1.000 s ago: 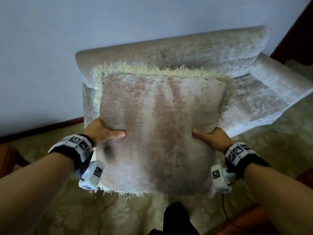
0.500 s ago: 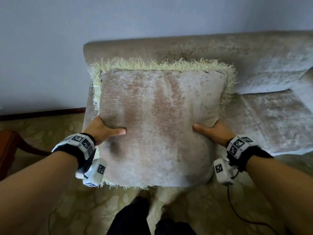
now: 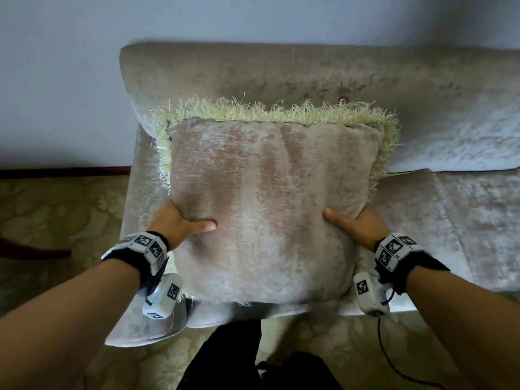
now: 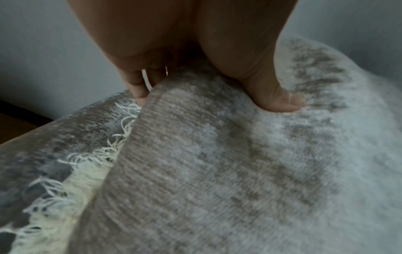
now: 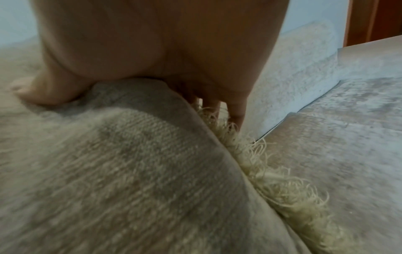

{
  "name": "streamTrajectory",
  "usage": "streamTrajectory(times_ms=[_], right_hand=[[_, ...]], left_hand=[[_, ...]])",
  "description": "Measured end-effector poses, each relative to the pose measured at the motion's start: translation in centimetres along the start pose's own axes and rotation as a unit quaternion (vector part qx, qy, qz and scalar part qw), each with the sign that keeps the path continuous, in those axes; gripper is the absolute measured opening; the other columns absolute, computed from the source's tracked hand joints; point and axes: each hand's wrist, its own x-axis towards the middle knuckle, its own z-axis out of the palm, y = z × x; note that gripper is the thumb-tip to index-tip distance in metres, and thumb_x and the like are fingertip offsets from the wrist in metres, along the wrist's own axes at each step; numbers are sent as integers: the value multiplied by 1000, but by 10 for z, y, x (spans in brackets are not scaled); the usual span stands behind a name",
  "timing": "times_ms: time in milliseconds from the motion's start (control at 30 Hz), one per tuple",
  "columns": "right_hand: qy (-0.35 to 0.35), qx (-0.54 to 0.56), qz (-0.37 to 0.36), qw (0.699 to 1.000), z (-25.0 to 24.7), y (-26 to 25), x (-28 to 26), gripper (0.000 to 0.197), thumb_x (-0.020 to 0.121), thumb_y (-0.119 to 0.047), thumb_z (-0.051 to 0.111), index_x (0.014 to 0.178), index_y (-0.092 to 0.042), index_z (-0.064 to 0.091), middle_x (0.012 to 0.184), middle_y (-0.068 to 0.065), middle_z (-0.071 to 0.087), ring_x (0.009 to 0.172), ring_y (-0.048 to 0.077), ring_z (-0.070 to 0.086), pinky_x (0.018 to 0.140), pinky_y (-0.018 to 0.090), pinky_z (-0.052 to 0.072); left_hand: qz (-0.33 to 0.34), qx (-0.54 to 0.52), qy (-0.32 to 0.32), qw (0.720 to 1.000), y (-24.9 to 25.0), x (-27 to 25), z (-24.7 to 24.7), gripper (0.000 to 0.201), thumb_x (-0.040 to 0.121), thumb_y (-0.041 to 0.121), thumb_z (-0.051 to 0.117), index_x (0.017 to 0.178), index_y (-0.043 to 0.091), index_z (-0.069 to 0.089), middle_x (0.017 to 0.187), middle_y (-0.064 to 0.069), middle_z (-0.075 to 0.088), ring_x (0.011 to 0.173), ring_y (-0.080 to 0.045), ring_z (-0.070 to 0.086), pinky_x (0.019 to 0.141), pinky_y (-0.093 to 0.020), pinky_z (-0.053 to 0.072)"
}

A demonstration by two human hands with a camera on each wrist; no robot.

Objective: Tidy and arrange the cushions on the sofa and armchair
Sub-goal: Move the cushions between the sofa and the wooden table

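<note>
A square beige velvet cushion [image 3: 267, 209] with a pale yellow fringe is held over the left end of the sofa seat [image 3: 422, 220], its top edge in front of the backrest [image 3: 281, 77]. My left hand [image 3: 180, 223] grips its left side, thumb on the front face and fingers behind. My right hand [image 3: 354, 226] grips the right side the same way. The left wrist view shows the left hand [image 4: 217, 82] pinching the cushion [image 4: 217, 171]. In the right wrist view the right hand [image 5: 152, 77] clamps the cushion [image 5: 108, 171], fingers behind its fringe.
The sofa's left armrest [image 3: 138, 220] lies beside my left hand. A pale wall [image 3: 56, 80] rises behind. A patterned green carpet [image 3: 56, 215] covers the floor. My dark trouser legs [image 3: 239, 358] stand against the sofa's front edge. A dark wooden piece [image 3: 28, 249] shows at far left.
I have stepped closer to the sofa, and the cushion, still gripped by both hands, has moved forward over the left end of the seat, in front of the backrest.
</note>
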Motion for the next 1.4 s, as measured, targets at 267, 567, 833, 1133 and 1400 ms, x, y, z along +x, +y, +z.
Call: streamTrajectory(times_ms=[267, 567, 833, 1133, 1400], right_hand=[[-22, -64, 74, 995, 8, -1, 98, 129, 41, -100, 58, 141, -19, 59, 143, 11, 60, 128, 36, 57, 108, 50, 46], [-67, -73, 83, 992, 20, 26, 204, 147, 29, -107, 53, 140, -12, 58, 142, 14, 60, 130, 34, 57, 109, 51, 46], [-118, 1, 11, 993, 29, 41, 271, 79, 63, -84, 69, 128, -40, 59, 135, -11, 63, 129, 15, 57, 111, 42, 45], [-107, 11, -30, 994, 46, 60, 329, 40, 91, -37, 73, 128, -25, 60, 130, -8, 62, 125, 9, 55, 115, 33, 42], [-27, -48, 0, 998, 44, 69, 326, 103, 61, -88, 66, 137, -19, 59, 133, 0, 64, 125, 16, 60, 107, 36, 49]], left_hand=[[-36, 43, -23, 998, -2, 74, 3, 84, 56, 72, 82, 122, 24, 67, 110, 8, 71, 100, -16, 63, 85, -31, 46], [-73, 4, 14, 997, 1, 141, 27, 87, 54, 54, 91, 130, 22, 64, 111, 12, 69, 105, -13, 64, 90, -27, 46], [-126, -14, 46, 991, -16, 212, 52, 109, 41, 60, 94, 136, 23, 58, 128, 2, 68, 115, -19, 62, 96, -35, 46], [-153, -10, 98, 983, -35, 257, 92, 97, 50, 60, 92, 134, 20, 61, 124, 5, 69, 111, -16, 65, 98, -32, 49], [-172, 50, 96, 979, -32, 254, 87, 98, 35, 85, 82, 114, 28, 68, 102, 10, 75, 101, -18, 70, 96, -46, 55]])
